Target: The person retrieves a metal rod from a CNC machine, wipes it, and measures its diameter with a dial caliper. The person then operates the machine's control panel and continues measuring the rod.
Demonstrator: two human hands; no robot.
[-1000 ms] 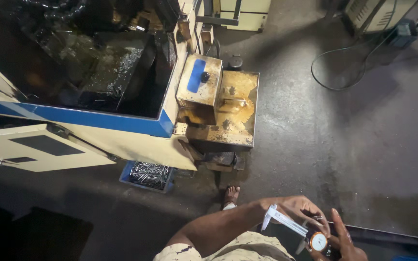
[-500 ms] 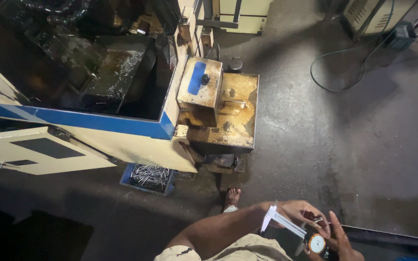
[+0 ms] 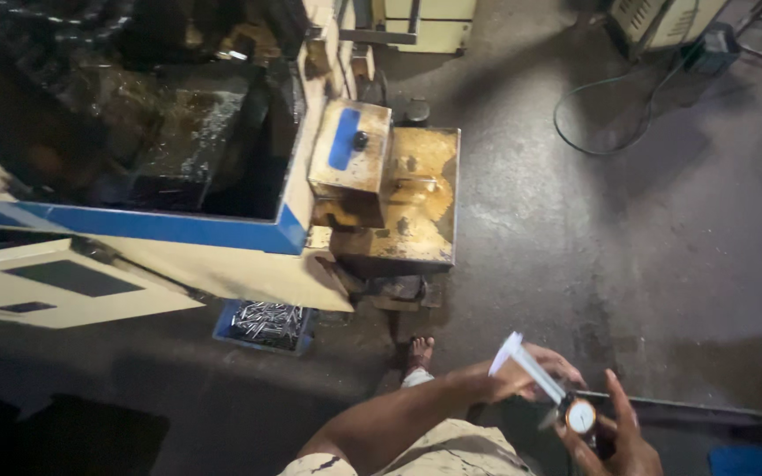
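Head view: left hand (image 3: 522,375) closed around the beam of a dial caliper (image 3: 547,388), right hand (image 3: 619,436) cupping its dial end, fingers half curled. Caliper sits low right, above the floor (image 3: 646,264). Looks like a measuring step; next, steady jaws and a read of the dial. Blue tray (image 3: 262,324) of metal pins lies beside the machine (image 3: 222,238).

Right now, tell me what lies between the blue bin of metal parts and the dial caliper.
In the head view, the person's foot and bare dark floor lie between the blue bin and dial caliper.
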